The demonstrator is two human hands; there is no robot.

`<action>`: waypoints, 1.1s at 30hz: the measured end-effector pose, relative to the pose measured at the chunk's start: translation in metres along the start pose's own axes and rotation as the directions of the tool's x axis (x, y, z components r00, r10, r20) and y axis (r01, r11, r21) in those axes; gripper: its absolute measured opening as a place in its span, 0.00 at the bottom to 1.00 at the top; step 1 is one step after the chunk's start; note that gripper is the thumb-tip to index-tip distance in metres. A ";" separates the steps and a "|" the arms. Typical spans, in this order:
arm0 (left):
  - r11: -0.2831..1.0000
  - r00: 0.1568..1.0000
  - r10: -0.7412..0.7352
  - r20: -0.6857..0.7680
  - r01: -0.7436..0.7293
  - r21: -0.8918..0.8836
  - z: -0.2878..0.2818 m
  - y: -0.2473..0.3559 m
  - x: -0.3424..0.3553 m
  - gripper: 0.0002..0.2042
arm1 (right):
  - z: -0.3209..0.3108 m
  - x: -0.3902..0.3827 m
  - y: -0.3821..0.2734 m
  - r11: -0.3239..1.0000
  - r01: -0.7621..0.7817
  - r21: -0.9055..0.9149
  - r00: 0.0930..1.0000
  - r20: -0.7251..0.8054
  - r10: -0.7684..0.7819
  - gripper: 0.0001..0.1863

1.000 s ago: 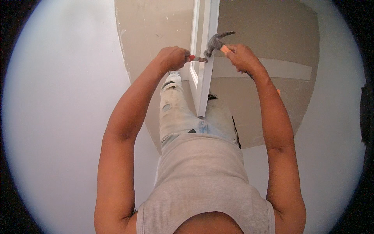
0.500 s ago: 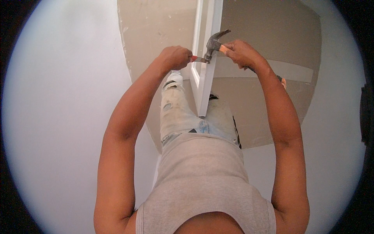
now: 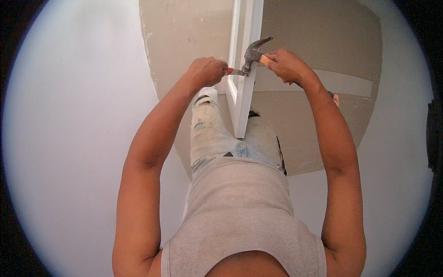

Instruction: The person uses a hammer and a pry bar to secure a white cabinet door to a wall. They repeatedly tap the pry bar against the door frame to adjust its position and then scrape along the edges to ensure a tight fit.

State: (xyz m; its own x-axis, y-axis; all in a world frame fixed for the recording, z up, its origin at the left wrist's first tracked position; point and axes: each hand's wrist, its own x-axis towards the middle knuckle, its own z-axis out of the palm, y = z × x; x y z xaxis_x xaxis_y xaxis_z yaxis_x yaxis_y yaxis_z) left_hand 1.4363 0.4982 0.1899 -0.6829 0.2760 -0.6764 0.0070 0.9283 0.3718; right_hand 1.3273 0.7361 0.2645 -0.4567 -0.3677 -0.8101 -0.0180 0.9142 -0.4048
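Note:
In my right hand [image 3: 287, 67] is a claw hammer [image 3: 252, 56] with a dark metal head and an orange and black handle. Its claw points up, and its face is down at the edge of a white door [image 3: 244, 104]. My left hand [image 3: 208, 72] is closed round a red-handled tool with a flat metal blade [image 3: 236, 72]. The blade reaches across the door's left face to its edge, right by the hammer's face. Whether hammer and blade touch, I cannot tell. The door stands upright, edge toward me, between my two hands.
A plain pale wall [image 3: 78, 138] rises on the left, and another [image 3: 392, 152] on the right. The dusty beige floor [image 3: 318, 37] has a lighter strip [image 3: 318, 82] across it, right of the door. A dark object [image 3: 433, 136] shows at the far right rim.
Both hands, with the hammer and the bladed tool, have shifted very slightly down toward me. The door stays in place, and both grips are the same.

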 end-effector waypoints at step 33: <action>0.999 1.000 0.012 -0.014 -0.012 -0.030 -0.003 0.003 -0.005 0.10 | 0.004 -0.001 0.009 0.999 -0.033 0.042 0.999 -0.007 0.033 0.21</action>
State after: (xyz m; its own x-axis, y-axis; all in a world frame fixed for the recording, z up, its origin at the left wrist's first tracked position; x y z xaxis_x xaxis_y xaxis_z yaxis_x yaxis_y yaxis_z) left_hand 1.4379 0.4986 0.1960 -0.6927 0.2837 -0.6631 -0.0066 0.9169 0.3991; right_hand 1.3308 0.7435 0.2598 -0.4629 -0.3358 -0.8203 0.0342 0.9180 -0.3950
